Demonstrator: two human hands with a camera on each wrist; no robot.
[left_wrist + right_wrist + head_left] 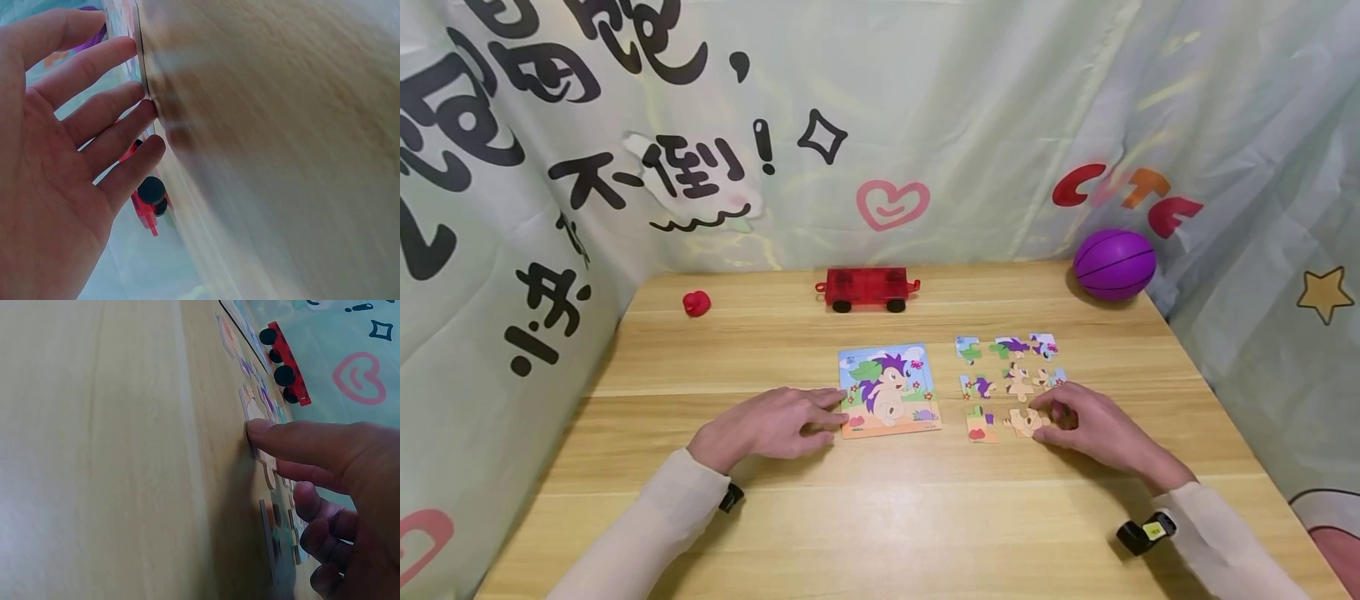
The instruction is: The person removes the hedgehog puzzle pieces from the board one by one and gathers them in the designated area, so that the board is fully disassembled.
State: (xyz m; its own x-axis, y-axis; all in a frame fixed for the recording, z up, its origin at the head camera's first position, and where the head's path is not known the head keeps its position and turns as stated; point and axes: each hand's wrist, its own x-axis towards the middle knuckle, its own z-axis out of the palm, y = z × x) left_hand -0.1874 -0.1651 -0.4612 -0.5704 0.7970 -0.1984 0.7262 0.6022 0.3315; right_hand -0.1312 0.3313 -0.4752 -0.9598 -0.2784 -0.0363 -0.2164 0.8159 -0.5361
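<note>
A hedgehog puzzle board lies mid-table. My left hand rests flat beside it, straight fingertips touching its left edge. Right of the board, several loose puzzle pieces lie in rows. My right hand sits at the lower right of them. One straight finger presses on a tan piece that lies flat on the wood; the other fingers are loosely curled and hold nothing. Another piece lies just left of it.
A red toy wagon stands behind the board, a small red object at the far left and a purple ball at the far right corner. Printed cloth walls enclose the wooden table on three sides.
</note>
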